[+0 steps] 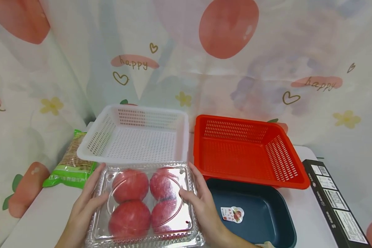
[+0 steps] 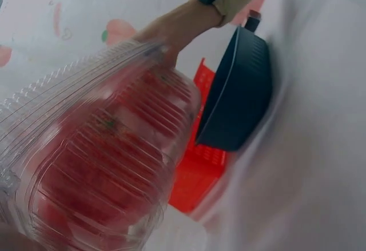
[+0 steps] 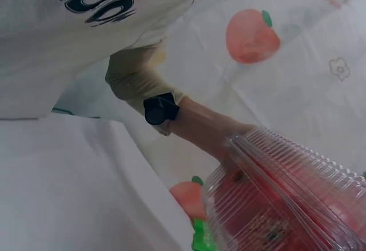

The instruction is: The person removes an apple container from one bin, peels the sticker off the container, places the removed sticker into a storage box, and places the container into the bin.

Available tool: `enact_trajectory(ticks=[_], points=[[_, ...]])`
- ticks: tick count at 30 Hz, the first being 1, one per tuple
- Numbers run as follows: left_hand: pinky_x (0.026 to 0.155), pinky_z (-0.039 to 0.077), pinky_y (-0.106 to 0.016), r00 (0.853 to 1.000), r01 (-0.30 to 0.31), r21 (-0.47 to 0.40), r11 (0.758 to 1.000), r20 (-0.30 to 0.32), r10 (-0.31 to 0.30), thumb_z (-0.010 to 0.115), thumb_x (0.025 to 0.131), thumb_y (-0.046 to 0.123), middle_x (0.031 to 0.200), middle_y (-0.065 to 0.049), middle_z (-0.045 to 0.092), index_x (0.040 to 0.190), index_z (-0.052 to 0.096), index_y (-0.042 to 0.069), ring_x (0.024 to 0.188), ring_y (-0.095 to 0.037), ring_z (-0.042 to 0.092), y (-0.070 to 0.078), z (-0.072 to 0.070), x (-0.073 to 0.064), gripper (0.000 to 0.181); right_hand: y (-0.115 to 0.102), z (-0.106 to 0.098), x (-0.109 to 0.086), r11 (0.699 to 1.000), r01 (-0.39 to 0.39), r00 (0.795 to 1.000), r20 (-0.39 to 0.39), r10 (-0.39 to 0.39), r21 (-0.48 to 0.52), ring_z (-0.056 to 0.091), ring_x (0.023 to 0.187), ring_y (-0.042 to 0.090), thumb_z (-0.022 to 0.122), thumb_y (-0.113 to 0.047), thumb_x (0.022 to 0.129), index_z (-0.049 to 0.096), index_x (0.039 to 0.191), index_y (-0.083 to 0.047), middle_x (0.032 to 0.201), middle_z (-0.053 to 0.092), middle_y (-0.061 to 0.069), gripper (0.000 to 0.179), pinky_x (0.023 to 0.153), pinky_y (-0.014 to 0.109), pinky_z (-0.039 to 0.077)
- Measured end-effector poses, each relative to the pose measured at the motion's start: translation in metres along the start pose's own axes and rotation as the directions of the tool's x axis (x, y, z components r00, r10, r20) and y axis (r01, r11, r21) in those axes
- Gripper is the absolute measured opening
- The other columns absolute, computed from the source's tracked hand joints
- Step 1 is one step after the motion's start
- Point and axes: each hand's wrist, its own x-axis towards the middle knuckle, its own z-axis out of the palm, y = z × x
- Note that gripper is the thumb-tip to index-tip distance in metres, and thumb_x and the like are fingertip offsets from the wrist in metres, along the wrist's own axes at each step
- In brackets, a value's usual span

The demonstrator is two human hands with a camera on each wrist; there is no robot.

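Both hands hold a clear plastic clamshell box (image 1: 144, 237) with a ribbed rim, in the front middle of the head view. Through its lid show several round red fruits (image 1: 129, 219). My left hand (image 1: 82, 210) grips the box's left side, thumb on the lid. On the right side my right hand (image 1: 206, 206) grips it the same way, its thumb over the lid edge. From below, both wrist views show the box's ribbed walls (image 2: 114, 148), raised off the white table (image 1: 46, 206). The fingers under the box are mostly hidden.
Behind the box stand a white perforated basket (image 1: 88, 151) and a red perforated basket (image 1: 251, 182). A dark blue tub (image 1: 257, 206) with a fruit sticker (image 1: 232, 214) sits right of the box. A green packet (image 1: 71, 170) lies left; a long black box (image 1: 331, 203) lies far right.
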Motion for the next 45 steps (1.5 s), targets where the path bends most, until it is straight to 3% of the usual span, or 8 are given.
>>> enact_trajectory(ticks=[6, 11, 19, 24, 31, 36, 42, 45], points=[[0.091, 0.049, -0.018, 0.999, -0.043, 0.051, 0.998, -0.013, 0.043, 0.037, 0.104, 0.026, 0.161, 0.012, 0.009, 0.152, 0.015, 0.046, 0.136, -0.001, 0.027, 0.012, 0.006, 0.005, 0.056, -0.012, -0.004, 0.008, 0.998, 0.032, 0.999, -0.003, -0.032, -0.06, 0.021, 0.145, 0.028, 0.055, -0.018, 0.095, 0.021, 0.153, -0.03, 0.159, 0.02, 0.0, 0.068, 0.105, 0.033, 0.046], [0.094, 0.04, -0.007, 0.995, -0.094, 0.106, 0.99, -0.022, 0.096, 0.038, 0.104, 0.026, 0.162, 0.013, 0.009, 0.152, 0.016, 0.045, 0.141, -0.001, 0.019, 0.02, 0.004, 0.018, 0.056, -0.018, -0.006, 0.018, 0.997, 0.053, 0.999, -0.01, -0.053, -0.059, 0.023, 0.145, 0.025, 0.052, -0.016, 0.096, 0.022, 0.152, -0.032, 0.159, 0.021, -0.003, 0.066, 0.106, 0.033, 0.046], [0.094, 0.034, -0.002, 0.998, -0.062, 0.094, 0.994, 0.007, 0.062, 0.043, 0.102, 0.033, 0.163, 0.018, 0.004, 0.15, 0.019, 0.05, 0.151, -0.013, 0.004, 0.042, -0.001, 0.047, 0.056, -0.028, -0.007, 0.039, 0.99, 0.084, 0.993, -0.073, -0.093, -0.11, 0.028, 0.143, 0.022, 0.053, -0.016, 0.096, 0.025, 0.151, -0.029, 0.158, 0.025, -0.005, 0.063, 0.108, 0.04, 0.044], [0.091, 0.045, -0.009, 0.993, -0.115, 0.047, 0.992, 0.029, 0.114, 0.045, 0.102, 0.029, 0.164, 0.011, 0.006, 0.15, 0.021, 0.047, 0.148, -0.02, 0.014, 0.055, -0.006, 0.062, 0.057, -0.033, -0.005, 0.054, 0.99, 0.124, 0.988, -0.078, -0.13, -0.071, 0.029, 0.143, 0.021, 0.053, -0.016, 0.097, 0.024, 0.152, -0.029, 0.158, 0.026, -0.006, 0.063, 0.103, 0.038, 0.048], [0.088, 0.051, -0.014, 0.986, -0.154, -0.018, 0.988, 0.069, 0.155, 0.041, 0.103, 0.025, 0.165, 0.006, 0.0, 0.152, 0.015, 0.045, 0.134, -0.011, 0.029, 0.06, -0.015, 0.068, 0.059, -0.044, 0.0, 0.069, 0.975, 0.202, 0.977, -0.058, -0.207, -0.088, 0.029, 0.145, 0.019, 0.053, -0.015, 0.096, 0.025, 0.152, -0.031, 0.158, 0.027, -0.006, 0.065, 0.105, 0.043, 0.046], [0.088, 0.049, -0.012, 0.983, -0.173, -0.011, 0.985, 0.059, 0.173, 0.041, 0.103, 0.023, 0.165, 0.006, -0.001, 0.153, 0.015, 0.042, 0.133, -0.012, 0.025, 0.061, -0.015, 0.07, 0.06, -0.05, 0.001, 0.075, 0.971, 0.211, 0.973, -0.073, -0.219, -0.111, 0.034, 0.141, 0.019, 0.053, -0.014, 0.096, 0.028, 0.151, -0.03, 0.156, 0.03, -0.007, 0.062, 0.1, 0.042, 0.05], [0.081, 0.052, -0.015, 0.985, -0.166, 0.005, 0.986, 0.048, 0.166, 0.044, 0.102, 0.025, 0.163, 0.001, 0.007, 0.154, 0.017, 0.039, 0.115, -0.008, 0.045, 0.063, -0.018, 0.082, 0.06, -0.051, 0.002, 0.093, 0.971, 0.218, 0.967, -0.116, -0.228, -0.095, 0.033, 0.142, 0.019, 0.053, -0.014, 0.096, 0.031, 0.151, -0.026, 0.158, 0.029, -0.004, 0.06, 0.11, 0.044, 0.042], [0.084, 0.049, -0.013, 0.987, -0.157, 0.022, 0.987, 0.03, 0.156, 0.046, 0.101, 0.028, 0.163, 0.003, 0.008, 0.154, 0.019, 0.038, 0.125, -0.011, 0.04, 0.064, -0.022, 0.093, 0.06, -0.05, 0.004, 0.104, 0.981, 0.188, 0.972, -0.133, -0.194, -0.052, 0.031, 0.143, 0.019, 0.054, -0.015, 0.095, 0.033, 0.15, -0.028, 0.157, 0.03, -0.003, 0.06, 0.112, 0.047, 0.038]])
